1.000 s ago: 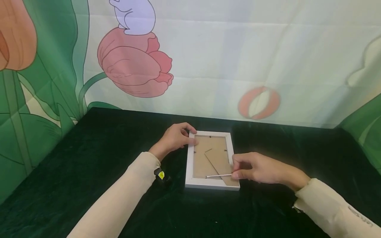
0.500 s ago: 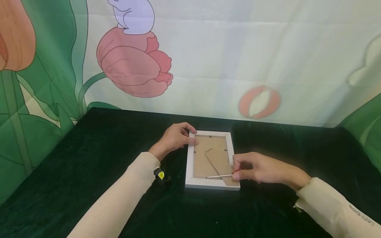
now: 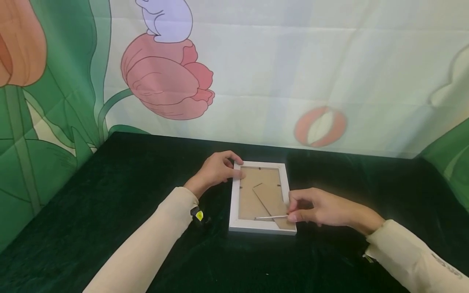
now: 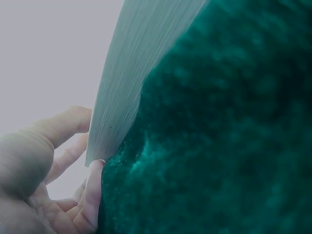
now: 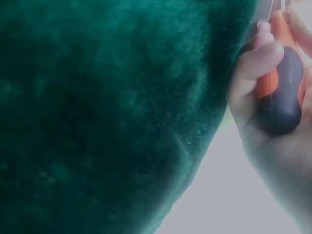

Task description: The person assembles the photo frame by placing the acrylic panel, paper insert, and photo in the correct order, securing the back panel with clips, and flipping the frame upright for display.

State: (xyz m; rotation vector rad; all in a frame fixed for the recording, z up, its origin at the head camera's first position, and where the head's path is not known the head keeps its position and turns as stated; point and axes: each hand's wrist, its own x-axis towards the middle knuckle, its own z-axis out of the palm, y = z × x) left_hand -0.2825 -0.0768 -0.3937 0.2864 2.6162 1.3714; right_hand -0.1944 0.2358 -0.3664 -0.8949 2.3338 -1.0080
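A white picture frame lies face down on dark green cloth, its brown backing board and folded stand showing. At the frame's upper left corner, my left hand grips the edge, thumb on the back; the left wrist view shows its fingers around the frame's end. My right hand holds a screwdriver low over the frame. Its orange and black handle sits in the palm in the right wrist view. The shaft points left, its tip at the backing's bottom edge, by a dark tab. Whether they touch, I cannot tell.
Small dark tabs stand along the inner edges of the frame. Dark green velvety cloth covers the table. Behind it hangs a printed curtain with flowers. A tiny pale speck lies on the cloth near the front.
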